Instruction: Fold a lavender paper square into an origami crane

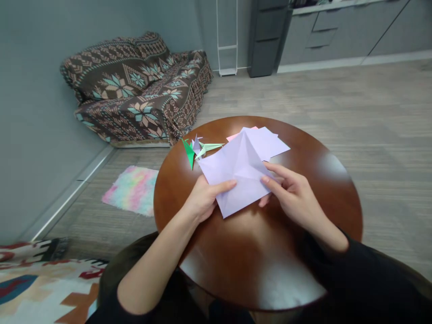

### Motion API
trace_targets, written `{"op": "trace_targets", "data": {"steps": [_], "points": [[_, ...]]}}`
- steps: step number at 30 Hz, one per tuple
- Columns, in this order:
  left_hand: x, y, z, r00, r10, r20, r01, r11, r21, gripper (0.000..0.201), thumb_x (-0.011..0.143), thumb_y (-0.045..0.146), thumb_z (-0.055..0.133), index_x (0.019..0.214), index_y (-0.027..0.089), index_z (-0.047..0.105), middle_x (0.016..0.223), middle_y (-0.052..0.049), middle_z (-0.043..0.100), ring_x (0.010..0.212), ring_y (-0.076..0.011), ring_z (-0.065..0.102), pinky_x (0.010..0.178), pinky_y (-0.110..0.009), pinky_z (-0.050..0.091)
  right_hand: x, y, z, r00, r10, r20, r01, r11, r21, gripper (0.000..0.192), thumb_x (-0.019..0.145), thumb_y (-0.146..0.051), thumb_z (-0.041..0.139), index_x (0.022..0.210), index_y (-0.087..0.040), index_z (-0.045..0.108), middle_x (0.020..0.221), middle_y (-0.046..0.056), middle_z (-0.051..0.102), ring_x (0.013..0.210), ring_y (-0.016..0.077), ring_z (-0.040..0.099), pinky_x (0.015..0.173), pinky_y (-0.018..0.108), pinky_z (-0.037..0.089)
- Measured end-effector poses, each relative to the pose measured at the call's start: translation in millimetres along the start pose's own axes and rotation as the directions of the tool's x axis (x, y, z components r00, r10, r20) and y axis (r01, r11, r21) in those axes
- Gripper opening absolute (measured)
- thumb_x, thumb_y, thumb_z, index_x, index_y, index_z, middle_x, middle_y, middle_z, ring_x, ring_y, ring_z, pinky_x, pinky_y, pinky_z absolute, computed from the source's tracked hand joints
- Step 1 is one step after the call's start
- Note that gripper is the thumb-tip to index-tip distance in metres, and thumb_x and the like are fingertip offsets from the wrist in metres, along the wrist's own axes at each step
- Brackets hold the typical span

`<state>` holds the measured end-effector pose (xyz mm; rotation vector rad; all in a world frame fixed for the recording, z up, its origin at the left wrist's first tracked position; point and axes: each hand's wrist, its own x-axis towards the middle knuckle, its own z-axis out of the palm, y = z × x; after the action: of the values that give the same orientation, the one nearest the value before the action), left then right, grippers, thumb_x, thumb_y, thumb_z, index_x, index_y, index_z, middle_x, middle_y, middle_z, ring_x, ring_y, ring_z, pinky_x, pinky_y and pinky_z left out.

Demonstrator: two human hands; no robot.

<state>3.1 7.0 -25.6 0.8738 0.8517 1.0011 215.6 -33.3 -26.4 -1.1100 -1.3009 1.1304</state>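
Observation:
A creased sheet of lilac origami paper [238, 168] is held above the round table, its fold lines meeting near the middle. My left hand [205, 198] grips its left side, thumb on top and the other fingers hidden underneath. At the right corner, my right hand [292, 191] pinches the sheet between thumb and fingers. Just beyond the sheet lies a stack of lilac paper [270, 141] with some pink paper [232, 137] showing at its edge. Folded paper cranes stand to the left: a green crane [189, 155], a pale green crane [209, 147] and a lilac crane [196, 145].
The round brown wooden table [243, 265] is in front of me. A sofa [135, 90] with a patterned cover stands at the back left, a pastel fluffy mat [131, 191] on the floor. Grey cabinets [351, 33] and a white rack [227, 47] line the far wall.

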Motion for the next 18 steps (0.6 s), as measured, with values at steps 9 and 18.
{"op": "trace_targets", "data": {"steps": [9, 18], "points": [[0.9, 1.7, -0.7, 0.999, -0.038, -0.036, 0.038, 0.999, 0.001, 0.056, 0.063, 0.019, 0.095, 0.115, 0.013, 0.074, 0.128, -0.016, 0.075, 0.114, -0.0327, 0.071, 0.099, -0.042, 0.058, -3.4, -0.9, -0.4, 0.993, -0.057, 0.104, 0.067, 0.992, -0.104, 0.066, 0.077, -0.032, 0.089, 0.138, -0.026, 0.064, 0.105, 0.007, 0.080, 0.065, 0.0213, 0.078, 0.056, 0.032, 0.064], [-1.6, -3.3, 1.3, 0.998, -0.062, 0.027, 0.061, 0.997, 0.038, 0.065, 0.057, 0.013, 0.096, 0.118, 0.015, 0.073, 0.121, -0.013, 0.077, 0.107, -0.0297, 0.073, 0.095, -0.039, 0.057, -1.2, -0.7, -2.5, 0.983, -0.071, 0.168, 0.097, 0.984, -0.149, 0.068, 0.079, -0.033, 0.087, 0.140, -0.024, 0.060, 0.103, 0.007, 0.080, 0.066, 0.0202, 0.077, 0.062, 0.033, 0.064]]}}
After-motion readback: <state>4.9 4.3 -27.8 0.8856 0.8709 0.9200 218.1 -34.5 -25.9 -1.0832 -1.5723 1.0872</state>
